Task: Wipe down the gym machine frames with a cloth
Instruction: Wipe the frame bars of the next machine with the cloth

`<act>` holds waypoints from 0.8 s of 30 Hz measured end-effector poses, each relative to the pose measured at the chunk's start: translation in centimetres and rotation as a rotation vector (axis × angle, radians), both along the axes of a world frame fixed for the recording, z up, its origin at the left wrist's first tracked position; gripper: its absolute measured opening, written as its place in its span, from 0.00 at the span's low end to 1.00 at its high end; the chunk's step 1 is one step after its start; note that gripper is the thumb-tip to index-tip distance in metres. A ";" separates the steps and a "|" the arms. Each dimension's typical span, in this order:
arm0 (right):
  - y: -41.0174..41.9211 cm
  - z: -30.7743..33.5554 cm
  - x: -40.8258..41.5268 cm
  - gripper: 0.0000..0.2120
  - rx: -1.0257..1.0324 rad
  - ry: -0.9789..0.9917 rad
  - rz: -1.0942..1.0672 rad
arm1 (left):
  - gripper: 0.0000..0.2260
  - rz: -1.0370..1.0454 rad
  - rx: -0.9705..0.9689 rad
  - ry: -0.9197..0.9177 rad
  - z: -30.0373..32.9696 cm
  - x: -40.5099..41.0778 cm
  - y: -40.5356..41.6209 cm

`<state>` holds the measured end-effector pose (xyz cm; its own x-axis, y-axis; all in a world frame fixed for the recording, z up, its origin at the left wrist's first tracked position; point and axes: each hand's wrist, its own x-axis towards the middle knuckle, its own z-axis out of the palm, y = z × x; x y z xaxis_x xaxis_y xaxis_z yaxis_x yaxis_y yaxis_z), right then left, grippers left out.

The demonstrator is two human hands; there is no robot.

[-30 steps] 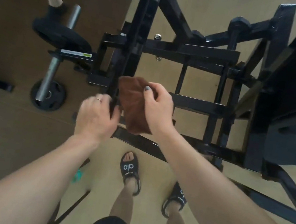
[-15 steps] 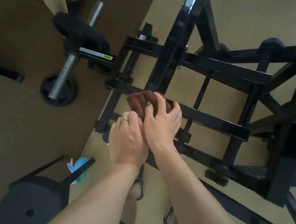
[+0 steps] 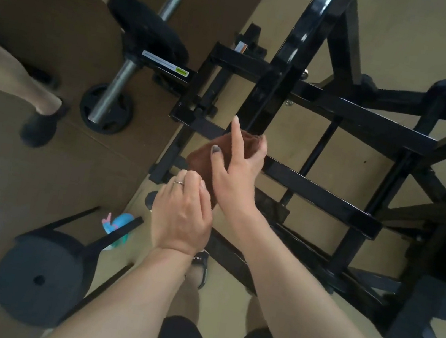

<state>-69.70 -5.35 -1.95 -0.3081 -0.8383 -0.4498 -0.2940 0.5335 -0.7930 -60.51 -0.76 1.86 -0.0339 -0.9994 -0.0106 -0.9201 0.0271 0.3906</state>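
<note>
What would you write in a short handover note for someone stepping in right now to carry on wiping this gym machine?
Right hand: holds the brown cloth with its thumb, forefinger pointing straight out.
Left hand: curled fingers at the cloth's near end; whether it grips the cloth cannot be told.
Cloth: bunched over the black frame, near the left end of a crossbar, below the slanted upright.
Done: cannot be told from the bars.
Left: likely the crossbars, upright and far-side bars.

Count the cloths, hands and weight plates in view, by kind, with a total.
Cloths: 1, the brown cloth
Hands: 2, left hand, right hand
Weight plates: 3, upper plate, small plate, large plate
Total: 6
</note>
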 end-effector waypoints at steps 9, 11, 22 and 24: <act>-5.8 -1.3 -3.4 0.35 -0.087 0.112 -0.043 | 0.22 0.034 -0.037 -0.011 -0.6 0.0 0.0; -8.8 -1.2 -4.3 0.39 -0.040 0.159 -0.130 | 0.24 0.038 -0.046 -0.023 -0.5 0.0 0.1; 2.0 -2.0 2.1 0.43 0.014 0.067 0.018 | 0.18 0.046 -0.070 -0.056 -0.8 -0.1 0.1; 1.3 -2.1 1.8 0.43 0.022 0.097 0.011 | 0.20 0.049 -0.061 -0.059 -0.6 -0.3 0.0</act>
